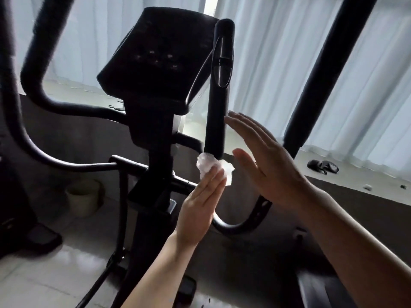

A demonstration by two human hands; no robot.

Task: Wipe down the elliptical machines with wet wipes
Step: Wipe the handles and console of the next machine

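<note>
The left hand (201, 196) pressed a crumpled wet wipe (213, 167) with straight fingers against the lower end of the upright inner handlebar grip (216, 121), where the grip met its curved tube. The right hand (266, 161) hovered open just beside the grip's other side, fingers straight, holding nothing; whether it touched the grip could not be told. The wipe sat low on the grip, so by my judgement the wiping of this elliptical machine was only partly done: the grip's upper part with its metal sensor plate (222, 63), the console (155, 61) up and left of the hands, and the long swing arm (322, 70) to the right of the right hand probably remained, though nothing showed which surfaces were already clean. Beyond the right hand a dark small object (322, 166) lay on the window ledge (367, 172); below and left of the left hand a pale bin (83, 196) stood on the floor. Nothing blocked the hands' way up the grip.
</note>
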